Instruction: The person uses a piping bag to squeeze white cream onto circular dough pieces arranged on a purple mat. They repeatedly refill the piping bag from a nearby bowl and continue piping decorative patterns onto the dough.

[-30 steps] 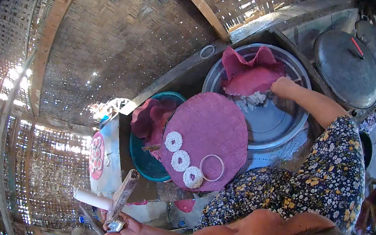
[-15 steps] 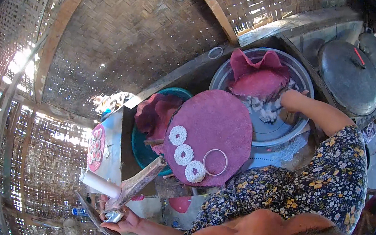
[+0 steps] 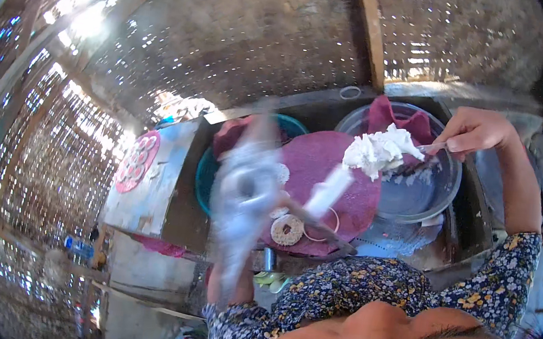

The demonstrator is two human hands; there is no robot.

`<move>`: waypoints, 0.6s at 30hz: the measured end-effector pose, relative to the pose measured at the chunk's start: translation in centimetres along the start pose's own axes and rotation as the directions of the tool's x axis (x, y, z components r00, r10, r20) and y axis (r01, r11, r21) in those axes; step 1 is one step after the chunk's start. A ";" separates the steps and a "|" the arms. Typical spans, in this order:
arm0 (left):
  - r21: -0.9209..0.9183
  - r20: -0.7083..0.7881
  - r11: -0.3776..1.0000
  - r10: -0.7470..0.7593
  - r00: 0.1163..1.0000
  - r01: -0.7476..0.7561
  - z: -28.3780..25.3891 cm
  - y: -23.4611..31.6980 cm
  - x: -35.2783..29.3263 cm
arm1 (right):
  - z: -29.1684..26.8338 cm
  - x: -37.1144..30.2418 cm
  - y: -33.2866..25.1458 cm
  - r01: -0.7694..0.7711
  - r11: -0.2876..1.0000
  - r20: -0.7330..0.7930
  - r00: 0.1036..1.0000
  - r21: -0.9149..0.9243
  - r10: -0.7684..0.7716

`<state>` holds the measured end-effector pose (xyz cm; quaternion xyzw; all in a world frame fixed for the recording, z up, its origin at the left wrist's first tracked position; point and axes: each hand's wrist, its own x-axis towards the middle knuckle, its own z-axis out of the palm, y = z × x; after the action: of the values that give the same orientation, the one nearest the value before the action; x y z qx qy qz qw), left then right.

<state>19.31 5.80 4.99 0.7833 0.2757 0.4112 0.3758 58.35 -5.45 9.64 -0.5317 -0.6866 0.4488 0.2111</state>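
My right hand point(image 3: 476, 133) is closed on the handle of a spoon point(image 3: 433, 148), raised over the big basin's near side. A large lump of white dough point(image 3: 382, 152) covers the spoon's end. In my left hand, mostly hidden and smeared by motion, is a wooden press point(image 3: 239, 186) with a round opening and a white cylinder point(image 3: 330, 191); my left forearm point(image 3: 242, 289) shows below it. Beneath the press lies a round purple mat point(image 3: 308, 150) bearing a few white lacy rings point(image 3: 286, 230) and a thin hoop point(image 3: 325, 225).
The clear basin point(image 3: 445, 201) holds white scraps and a dark pink cloth point(image 3: 382, 115). A teal tub point(image 3: 204, 185) with reddish cloth stands left of the mat. Further left, a pink disc point(image 3: 137, 161) with several rings lies on a table point(image 3: 148, 205). Woven walls stand behind.
My right hand has risen out of the basin, lifting white dough on the spoon. My left hand has brought the press up and rightward over the mat. The view has shifted.
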 end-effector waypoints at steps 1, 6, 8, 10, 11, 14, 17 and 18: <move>-0.628 0.089 0.766 -0.104 0.991 0.137 3.7 -0.8 1.7 | -0.2 -0.5 -1.4 0.023 1.000 0.020 1.000 0.002 -0.023; -0.419 0.246 0.890 -0.081 0.966 0.182 9.2 -7.4 3.5 | 0.0 0.4 -6.1 0.059 0.960 0.031 0.998 -0.273 -0.052; -0.039 0.284 0.997 0.078 0.956 -0.070 9.1 -5.1 3.2 | 0.3 0.2 -7.5 0.051 0.803 -0.067 0.991 -0.593 -0.112; -0.161 0.319 0.986 0.089 0.944 -0.038 9.9 -5.9 3.5 | 0.9 0.5 -9.7 -0.003 0.527 -0.134 0.968 -0.850 -0.212; -0.176 0.310 0.984 0.096 0.946 -0.042 10.0 -6.3 3.6 | 1.6 1.2 -10.6 0.037 0.425 -0.106 0.946 -0.905 -0.308; -0.342 0.299 0.934 -0.001 0.954 0.108 10.8 -7.4 4.0 | 4.2 3.0 -12.1 0.081 0.110 0.013 0.857 -0.991 -0.515; -0.657 0.414 0.659 -0.091 0.906 0.367 13.1 -11.7 5.9 | 7.9 4.5 -11.0 0.059 -0.160 0.148 0.759 -0.985 -0.634; -0.603 0.410 0.756 0.019 0.912 0.255 14.5 -12.5 7.0 | 8.9 4.5 -9.9 0.037 -0.233 0.190 0.712 -0.972 -0.676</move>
<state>33.70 12.78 -7.65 0.6525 0.0868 0.2905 0.6945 44.65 -5.13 12.63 -0.3475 -0.8383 -0.4191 0.0283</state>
